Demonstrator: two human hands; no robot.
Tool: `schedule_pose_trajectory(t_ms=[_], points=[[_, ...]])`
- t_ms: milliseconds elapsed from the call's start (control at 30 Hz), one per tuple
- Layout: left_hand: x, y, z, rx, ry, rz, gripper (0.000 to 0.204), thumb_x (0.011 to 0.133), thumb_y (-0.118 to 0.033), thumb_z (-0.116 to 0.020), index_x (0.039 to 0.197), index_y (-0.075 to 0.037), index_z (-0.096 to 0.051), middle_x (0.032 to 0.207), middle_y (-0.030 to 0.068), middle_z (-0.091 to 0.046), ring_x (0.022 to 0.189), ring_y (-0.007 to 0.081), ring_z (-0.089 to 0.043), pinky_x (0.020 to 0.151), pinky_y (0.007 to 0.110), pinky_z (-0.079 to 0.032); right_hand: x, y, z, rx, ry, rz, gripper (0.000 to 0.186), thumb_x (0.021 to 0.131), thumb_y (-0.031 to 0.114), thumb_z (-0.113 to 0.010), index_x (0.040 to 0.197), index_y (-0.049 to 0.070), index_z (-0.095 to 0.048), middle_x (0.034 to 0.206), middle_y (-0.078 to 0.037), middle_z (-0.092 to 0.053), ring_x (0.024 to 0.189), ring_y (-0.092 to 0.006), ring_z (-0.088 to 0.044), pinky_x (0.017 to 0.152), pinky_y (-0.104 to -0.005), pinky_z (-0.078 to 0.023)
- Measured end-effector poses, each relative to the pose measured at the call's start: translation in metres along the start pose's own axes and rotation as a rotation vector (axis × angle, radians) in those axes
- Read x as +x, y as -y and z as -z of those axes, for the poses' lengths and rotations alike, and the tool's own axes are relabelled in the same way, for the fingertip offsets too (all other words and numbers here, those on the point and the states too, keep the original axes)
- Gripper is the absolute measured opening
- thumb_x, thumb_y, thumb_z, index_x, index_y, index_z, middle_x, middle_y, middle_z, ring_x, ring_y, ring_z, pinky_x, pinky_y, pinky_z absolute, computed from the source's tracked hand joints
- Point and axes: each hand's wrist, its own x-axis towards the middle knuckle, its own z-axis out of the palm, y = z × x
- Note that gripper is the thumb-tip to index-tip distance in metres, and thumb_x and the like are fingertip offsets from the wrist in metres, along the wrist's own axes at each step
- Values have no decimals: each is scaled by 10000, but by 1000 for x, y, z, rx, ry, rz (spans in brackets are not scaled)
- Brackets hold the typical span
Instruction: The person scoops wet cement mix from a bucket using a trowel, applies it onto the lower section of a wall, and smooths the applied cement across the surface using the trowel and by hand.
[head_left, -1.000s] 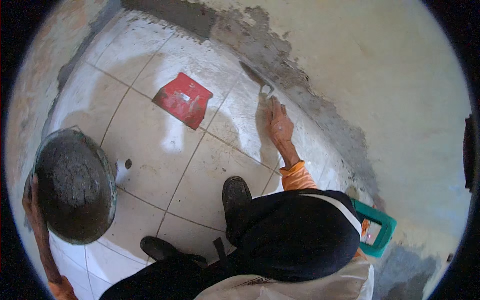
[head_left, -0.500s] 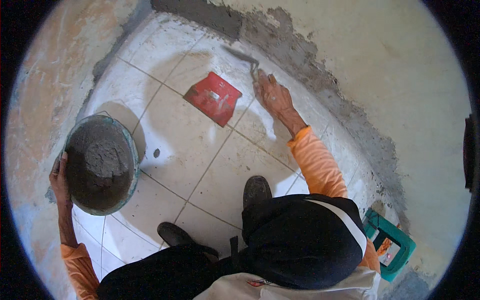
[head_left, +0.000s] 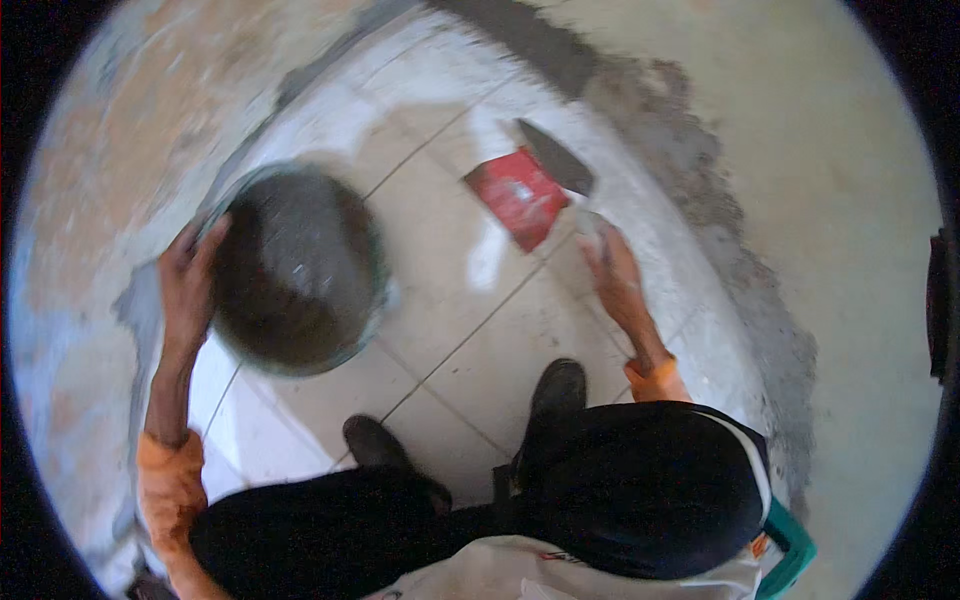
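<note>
My left hand grips the rim of a round green bucket on its left side. Wet grey mortar lies inside the bucket, which looks tilted. In my right hand is the handle of a pointed trowel, its grey blade turned away from me. Below and left of that blade, a red dustpan-like scoop with grey smears rests on the floor; the trowel partly overlaps it in view.
White floor tiles with dark joints lie under my dark shoes. Fresh grey mortar runs along the base of the right wall. A green plastic frame stands by my right leg. The left wall is patchy orange and white.
The bucket has come up and to the right with my left hand on its rim. My right hand has drawn back toward me with the trowel. The view has shifted a little.
</note>
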Motion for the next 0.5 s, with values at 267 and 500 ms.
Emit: schedule_pose_trajectory(t_ms=[267,500], points=[[-2,-16,-26,-192,75,31,460,988,-341,-677,1261,29,-668,1064,72,-711,962,139,-633,880,287,-501,-36,114,61,15,138,180,557,894,243,-766,1398,128,-560,1095,-108,-681,937,-253,-687,808,-389,-557],[-6,-31,-46,-258,126,-111,363,1017,-252,-648,1215,51,-681,959,93,-741,821,119,-677,770,282,-553,27,192,35,-584,132,830,433,854,217,-658,1264,78,-646,930,-71,-618,795,-221,-657,660,-368,-532]])
